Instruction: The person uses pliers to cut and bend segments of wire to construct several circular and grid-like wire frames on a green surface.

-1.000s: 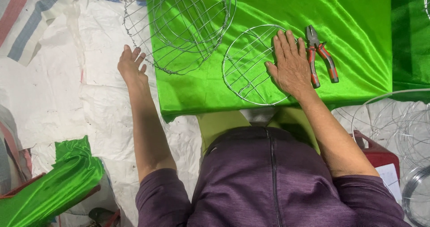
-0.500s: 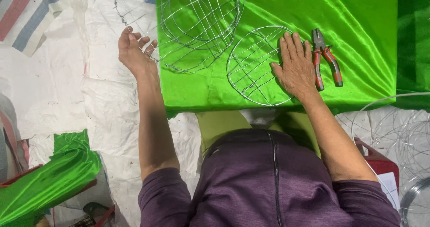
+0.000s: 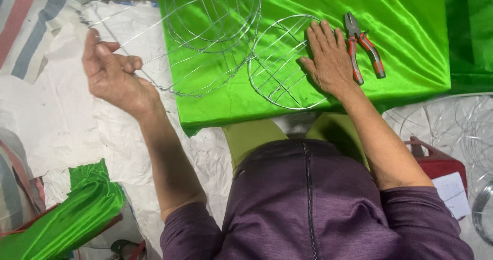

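Wire frame (image 3: 205, 29): on green cloth (image 3: 411, 34), gripped by left hand (image 3: 113, 75) at nine o'clock.
Right hand (image 3: 331, 60): flat, released, pressing wire ring (image 3: 280, 67); pliers (image 3: 364, 47) at three o'clock.

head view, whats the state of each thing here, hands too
left hand: closed on the rim of the wire frame basket, lifting its near side
right hand: flat, palm down, pressing the round wire grid
round wire grid: lying flat on the green cloth
pliers: shut, lying untouched beside the right hand
green cloth: spread out
folded green cloth: bunched at lower left
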